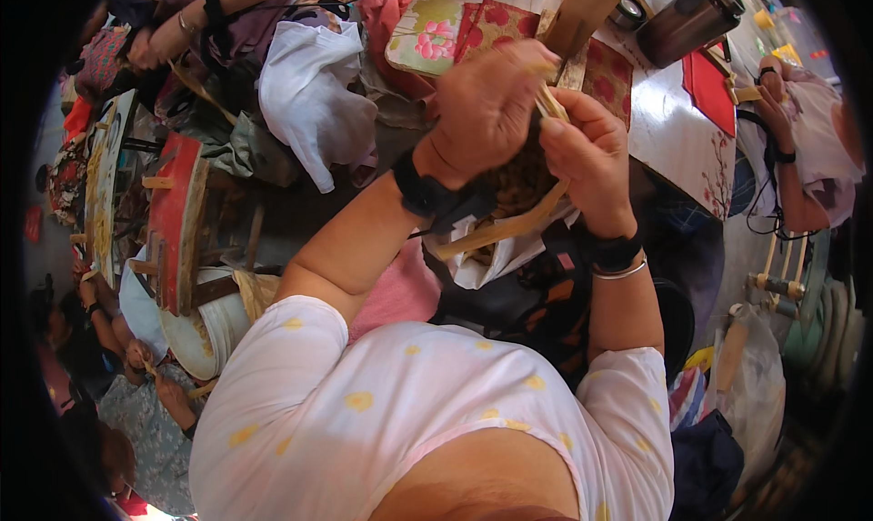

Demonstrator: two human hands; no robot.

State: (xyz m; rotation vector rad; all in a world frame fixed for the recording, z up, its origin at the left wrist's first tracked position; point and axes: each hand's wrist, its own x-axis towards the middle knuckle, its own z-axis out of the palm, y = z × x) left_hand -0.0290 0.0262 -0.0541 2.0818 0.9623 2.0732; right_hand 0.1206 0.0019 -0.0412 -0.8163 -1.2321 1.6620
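Observation:
A long, flat, straw-coloured strip [514, 225] runs through my hands, and its loose length bends down toward my lap. My right hand [596, 157] pinches it between thumb and fingers. Slightly blurred, my left hand [491, 107] is closed at the upper end of the strip, its fingertips close to those of my right hand. The exact material of the strip cannot be made out. Beneath my hands is a white paper-like wrapper [496, 268] by a heap of small brown pieces [523, 186], partly hidden by my wrists and the strip.
Ahead, a white table [677, 125] carries an upright wooden block [582, 16], a dark flask [689, 21] and a red sheet [709, 92]. A white plastic bag [314, 94], a red bench [173, 221] and a white bucket [211, 325] stand left. Other people sit on both sides.

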